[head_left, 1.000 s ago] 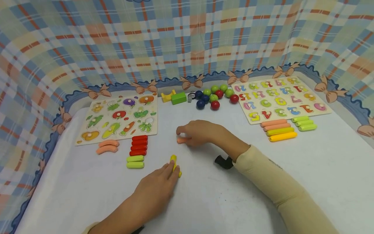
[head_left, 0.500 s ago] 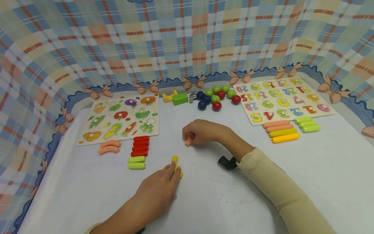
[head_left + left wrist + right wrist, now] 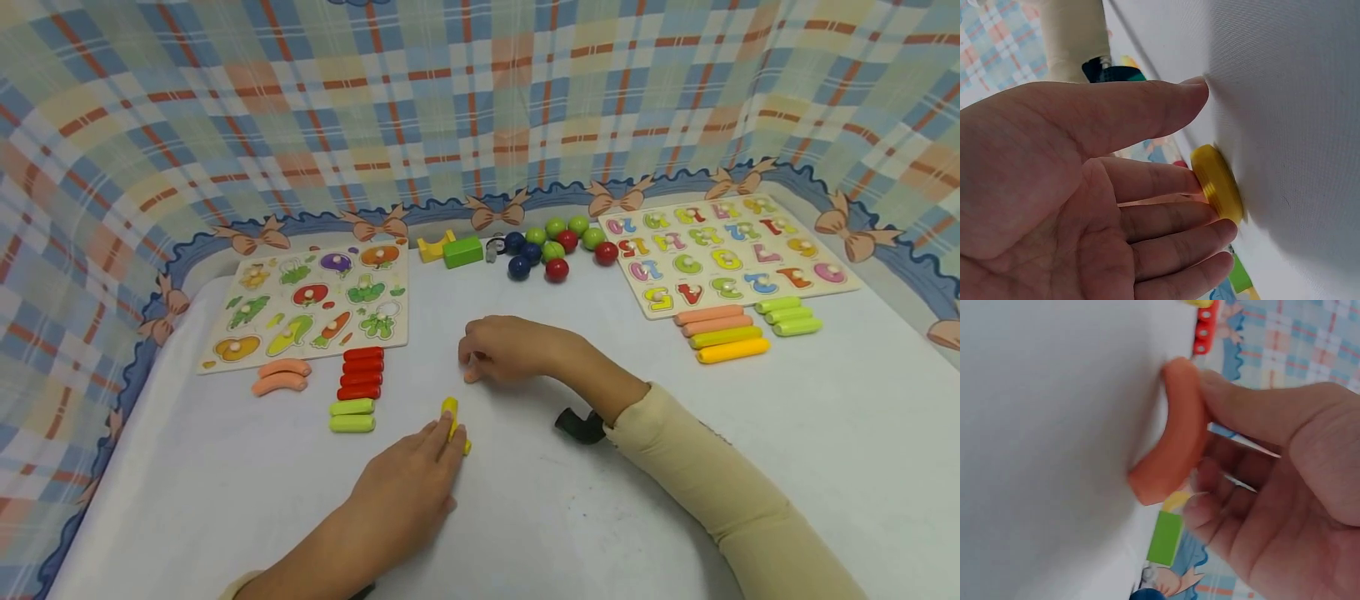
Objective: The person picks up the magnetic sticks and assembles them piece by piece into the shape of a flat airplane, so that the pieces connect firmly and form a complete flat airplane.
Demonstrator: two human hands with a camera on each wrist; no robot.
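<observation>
My left hand lies with its fingers fairly straight, fingertips touching a yellow curved stick on the white table. The thumb stands apart from the stick in the left wrist view. Farther forward and to the right, my right hand holds an orange, sausage-shaped curved piece between thumb and curled fingers, close over the table. In the head view the right hand mostly hides this piece. A black curved piece lies beside the right forearm.
Left lie two curved orange pieces, red sticks and light green sticks near a vegetable puzzle. A number puzzle with sticks is right. Green block and coloured balls stand at the back.
My right hand has turned the orange piece and shifted slightly, so the piece is now mostly hidden in the head view. The left hand has stayed on the yellow stick.
</observation>
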